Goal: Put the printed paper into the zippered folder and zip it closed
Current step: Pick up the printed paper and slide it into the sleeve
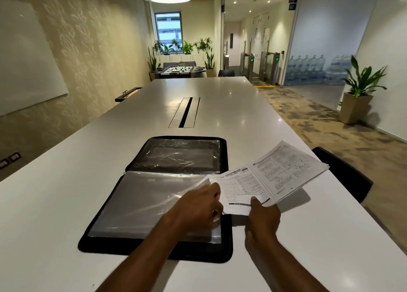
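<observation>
My right hand (263,216) pinches the paper (273,177) at its near corner, just right of the open folder (154,203). My left hand (198,208) lifts the clear sleeve's edge there. I'd hold that mouth wide and feed the sheets in flat.

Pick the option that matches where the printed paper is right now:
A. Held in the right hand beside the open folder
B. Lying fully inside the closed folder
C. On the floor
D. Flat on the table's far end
A: the right hand grips the printed paper at its near edge, beside the open folder.
</observation>
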A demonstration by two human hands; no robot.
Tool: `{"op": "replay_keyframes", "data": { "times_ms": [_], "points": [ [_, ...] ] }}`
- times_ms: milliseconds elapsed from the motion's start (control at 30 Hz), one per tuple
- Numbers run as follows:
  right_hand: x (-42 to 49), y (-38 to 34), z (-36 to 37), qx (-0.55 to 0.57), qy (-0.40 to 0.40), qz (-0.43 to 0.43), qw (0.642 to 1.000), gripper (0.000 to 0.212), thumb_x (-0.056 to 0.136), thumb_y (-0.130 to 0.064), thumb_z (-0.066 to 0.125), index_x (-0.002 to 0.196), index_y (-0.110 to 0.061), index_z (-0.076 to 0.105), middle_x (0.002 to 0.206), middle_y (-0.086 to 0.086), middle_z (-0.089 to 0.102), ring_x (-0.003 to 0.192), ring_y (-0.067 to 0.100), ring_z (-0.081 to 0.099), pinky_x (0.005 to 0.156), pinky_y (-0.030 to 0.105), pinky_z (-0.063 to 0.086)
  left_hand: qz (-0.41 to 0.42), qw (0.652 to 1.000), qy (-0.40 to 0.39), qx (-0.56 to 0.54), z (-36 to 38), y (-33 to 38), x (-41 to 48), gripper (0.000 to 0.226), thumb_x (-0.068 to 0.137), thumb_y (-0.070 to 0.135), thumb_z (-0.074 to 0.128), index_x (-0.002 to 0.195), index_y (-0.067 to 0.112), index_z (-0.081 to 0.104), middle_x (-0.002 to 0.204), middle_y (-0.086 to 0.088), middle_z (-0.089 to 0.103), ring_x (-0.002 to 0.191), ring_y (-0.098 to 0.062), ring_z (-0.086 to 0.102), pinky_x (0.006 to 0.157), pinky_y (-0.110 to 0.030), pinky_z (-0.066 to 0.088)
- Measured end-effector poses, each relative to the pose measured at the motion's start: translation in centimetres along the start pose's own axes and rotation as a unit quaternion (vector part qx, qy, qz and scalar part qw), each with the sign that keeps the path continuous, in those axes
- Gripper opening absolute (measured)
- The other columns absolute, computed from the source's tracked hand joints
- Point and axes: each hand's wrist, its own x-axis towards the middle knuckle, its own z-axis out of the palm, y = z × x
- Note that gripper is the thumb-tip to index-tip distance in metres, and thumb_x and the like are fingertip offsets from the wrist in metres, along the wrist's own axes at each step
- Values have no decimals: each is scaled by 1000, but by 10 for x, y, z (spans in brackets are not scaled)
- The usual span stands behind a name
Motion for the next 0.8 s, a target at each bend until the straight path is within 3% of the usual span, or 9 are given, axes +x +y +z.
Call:
{"op": "replay_keyframes", "data": {
  "times_ms": [67,233,400,533,700,800],
  "points": [
    [-1,-4,2,-20,6,-3,1000,34,76,-24,63,101,-48,60,93,-16,69,86,22,70,85,48,58,6,1000,-12,10,0,4,-4,17,74,35,55,77,23,66,93,5,48,72,-9,39,52,-22,28],
    [-7,-12,0,-97,20,-50,994,34,84,-19,59,117,-29,60,113,2,70,88,24,65,89,43,54,-3,999,-28,29,0,14,-13,17,77,33,56,87,24,66,90,2,50,71,-15,49,53,-26,39],
    [-15,-13,3,-156,31,-67,985,34,88,-17,56,122,-16,57,121,13,66,105,38,62,95,48,50,-11,999,17,41,3,16,-19,25,74,44,56,86,22,60,87,1,54,69,-17,53,52,-28,42],
    [-21,-15,7,-156,36,-50,986,32,88,-17,54,120,-18,56,120,12,67,102,38,63,93,47,51,2,996,67,62,15,17,-26,23,75,26,72,93,17,60,82,-4,62,62,-19,58,46,-28,50],
    [-21,-21,10,-149,46,-31,987,36,85,-17,54,120,-21,57,118,9,68,100,36,65,93,48,52,5,986,149,76,31,20,-33,54,77,30,75,125,16,57,84,-1,67,66,-16,61,53,-26,52],
    [-22,-21,13,-144,46,-29,988,34,85,-15,53,119,-21,57,117,9,69,100,35,65,93,47,52,14,979,174,106,34,21,-34,59,77,28,76,130,13,55,78,0,64,63,-16,57,52,-26,47]
  ]
}}
